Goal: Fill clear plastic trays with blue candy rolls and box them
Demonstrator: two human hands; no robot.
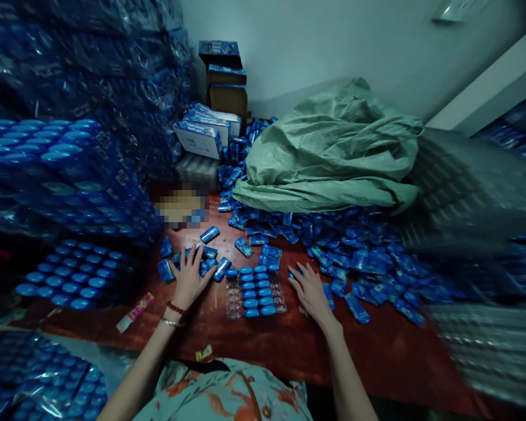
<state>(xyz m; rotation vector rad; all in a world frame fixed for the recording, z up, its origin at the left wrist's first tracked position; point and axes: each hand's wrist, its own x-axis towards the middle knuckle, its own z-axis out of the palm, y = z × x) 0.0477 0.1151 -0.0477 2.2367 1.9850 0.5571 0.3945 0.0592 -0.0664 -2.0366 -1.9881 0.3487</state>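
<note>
A clear plastic tray [234,297] lies in front of me on the table. Two middle columns of its slots hold small blue rounded containers [251,294]; slots at both sides show bare plastic. My left hand [189,279], with a beaded bracelet at the wrist, rests left of the tray. Its fingers are spread over several loose blue containers. To the right of the tray, my right hand [310,290] has its thumb and fingers around one blue container [295,272], partly hidden by the fingers. More loose containers lie just beyond both hands.
A large heap of blue containers [372,257] spreads along the right, partly under a green sack [333,152]. Filled trays [70,275] stack up at the left. Stacked clear trays [495,345] stand right. White-and-blue boxes [199,139] stand at the back. A pink wrapper [135,313] lies near the front edge.
</note>
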